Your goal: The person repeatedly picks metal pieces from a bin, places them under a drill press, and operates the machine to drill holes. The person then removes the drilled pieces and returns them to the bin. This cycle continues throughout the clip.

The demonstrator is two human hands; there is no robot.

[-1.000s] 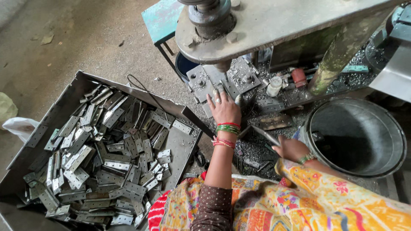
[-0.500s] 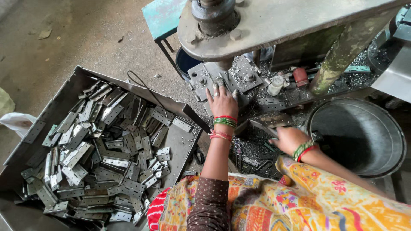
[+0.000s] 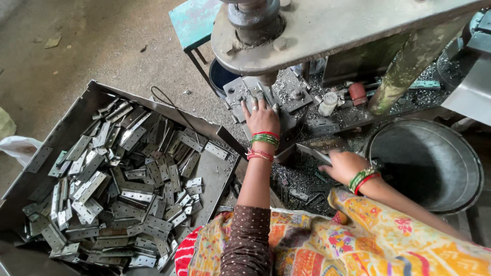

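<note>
L hand (image 3: 261, 118) lies flat, fingers spread, palm down on the grey metal die block (image 3: 266, 94) under the press head (image 3: 254, 18), near the middle of the frame; grip is open, pinching nothing that shows, fingertips on the block's drilled plate. Green and red bangles (image 3: 264, 139) sit at that wrist, w/ a red thread band just nearer. R hand (image 3: 343, 166) is lower and to the right, fingers curled around the end of a flat metal hinge plate (image 3: 313, 152), which sticks out to the left from the grip toward the die block; the plate is blurred, so its exact shape can't be told. R wrist also has green and red bangles (image 3: 361, 178). Both hands work over a dark counter (image 3: 302, 179) strewn w/ small metal chips and scraps. Far left of the hands, a big shallow sheet-metal tray (image 3: 71, 120) sits tilted on the floor, heaped w/ many grey hinge plates (image 3: 117, 184), some folded, some open. Right of the R hand stands a round grey metal tub (image 3: 434, 163), its inside in shade. Behind the die block, a red-capped small part (image 3: 357, 93) and a pale cylinder (image 3: 328, 104) lie among chips. A teal stool (image 3: 193, 21) stands at the far side, left of the press. Nearest the camera: a brown dotted sleeve (image 3: 249, 240) and yellow patterned cloth (image 3: 358, 240).
</note>
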